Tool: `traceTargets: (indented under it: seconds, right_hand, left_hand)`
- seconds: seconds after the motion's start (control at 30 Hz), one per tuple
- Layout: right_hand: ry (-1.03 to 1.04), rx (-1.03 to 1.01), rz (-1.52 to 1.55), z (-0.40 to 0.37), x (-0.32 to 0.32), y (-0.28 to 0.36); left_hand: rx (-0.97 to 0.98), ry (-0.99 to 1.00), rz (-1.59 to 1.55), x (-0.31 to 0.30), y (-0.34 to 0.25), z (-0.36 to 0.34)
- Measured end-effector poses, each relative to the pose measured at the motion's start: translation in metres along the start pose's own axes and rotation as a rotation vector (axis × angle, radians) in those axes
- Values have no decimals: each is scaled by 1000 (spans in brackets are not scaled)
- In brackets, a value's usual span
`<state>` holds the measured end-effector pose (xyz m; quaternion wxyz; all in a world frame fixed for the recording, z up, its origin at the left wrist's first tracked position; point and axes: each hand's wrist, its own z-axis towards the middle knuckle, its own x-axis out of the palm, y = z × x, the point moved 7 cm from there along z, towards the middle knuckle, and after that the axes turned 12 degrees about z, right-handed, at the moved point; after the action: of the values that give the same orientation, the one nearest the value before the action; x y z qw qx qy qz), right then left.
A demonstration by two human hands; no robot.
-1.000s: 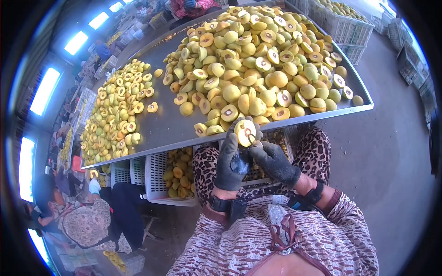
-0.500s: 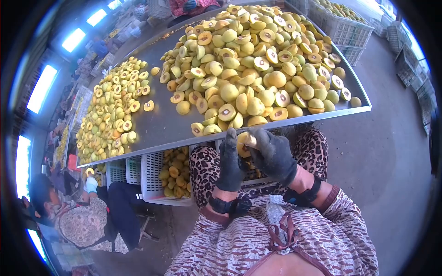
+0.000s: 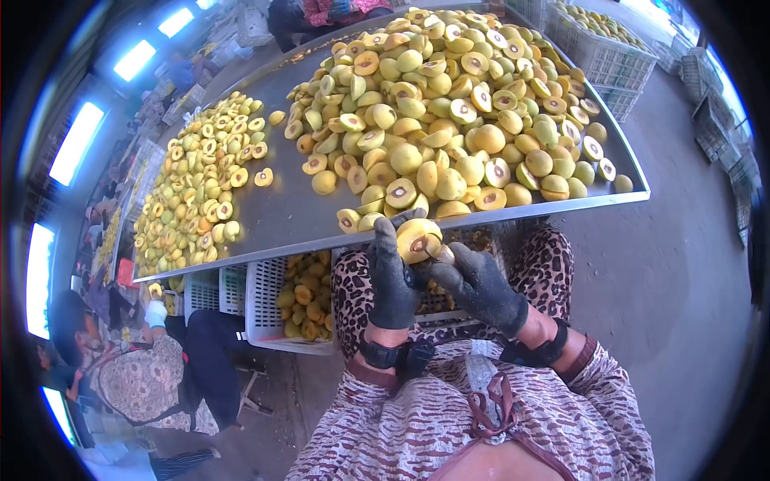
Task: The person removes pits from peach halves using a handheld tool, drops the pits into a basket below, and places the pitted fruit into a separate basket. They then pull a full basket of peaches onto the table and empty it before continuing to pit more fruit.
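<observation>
My left hand point(image 3: 393, 280), in a dark grey glove, is closed around a halved yellow peach point(image 3: 414, 240), its cut face and brown centre turned up. At the fruit's right side, my right hand point(image 3: 486, 293), gloved alike, pinches a small pale-ended tool point(image 3: 442, 254); most of it is hidden by the fingers. Both hands are over my lap, just below the near edge of the metal table point(image 3: 281, 192). A large heap of halved yellow peaches point(image 3: 449, 120) covers the table beyond them.
Further left on the table lies a second pile of cut pieces point(image 3: 200, 176). A white crate point(image 3: 265, 309) of fruit stands under the edge. A co-worker point(image 3: 144, 373) sits at the lower left; another person point(image 3: 345, 10) is across the table. Stacked crates point(image 3: 609, 64) stand at the back right.
The peach half has turned its cut face more toward me and shows more fully. My right hand has lowered slightly and moved right. The co-worker's gloved hand has shifted a little.
</observation>
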<state>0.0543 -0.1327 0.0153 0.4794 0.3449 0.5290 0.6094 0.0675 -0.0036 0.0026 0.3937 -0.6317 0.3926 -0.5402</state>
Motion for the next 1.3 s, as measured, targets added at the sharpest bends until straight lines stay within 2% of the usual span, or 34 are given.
traceTargets:
  seconds: [0.2,0.27,0.4,0.47,0.5,0.53,0.57,0.6,0.63,0.67,0.77,0.8,0.87,1.03,1.1,1.17,1.23,1.3]
  right_hand:
    - [-26,-21,181,6,13,-6]
    - [-36,-28,134,6,13,1]
    - [-57,-117,133,3,17,-1]
    - [-76,-129,238,7,15,-2]
    - [-46,-158,132,10,14,-12]
    - [-76,-246,51,9,15,-23]
    - [-88,-462,-35,8,16,-8]
    - [-96,-261,73,12,14,-15]
    - [-79,-115,38,10,15,-27]
    - [-50,-47,122,10,14,-11]
    - [9,-206,135,15,14,1]
    - [30,-98,276,15,15,-3]
    - [36,-97,282,15,15,8]
    - [14,-52,280,20,22,16]
    - [43,182,259,19,24,10]
    - [43,116,315,17,30,-1]
    - [43,52,369,16,29,-3]
    - [141,124,573,11,34,0]
  left_hand:
    - [78,-93,-23,5,-7,-1]
    - [181,-75,125,9,-20,-4]
    - [132,-103,80,4,-15,2]
    - [132,-88,159,6,-13,4]
    - [762,-193,744,22,-43,-15]
    - [248,-96,184,9,-13,5]
    - [173,-105,31,10,-7,11]
    - [178,-94,33,8,-7,15]
    - [194,-153,55,5,-5,19]
    - [305,-167,143,14,-23,11]
    - [376,-130,219,20,-34,12]
    - [387,-119,219,19,-37,13]
    - [307,-58,79,20,-39,12]
    - [266,-48,41,14,-44,20]
    - [262,-14,62,17,-50,20]
    - [303,-1,150,24,-61,15]
    - [295,15,57,28,-62,15]
    - [312,118,-82,33,-62,17]
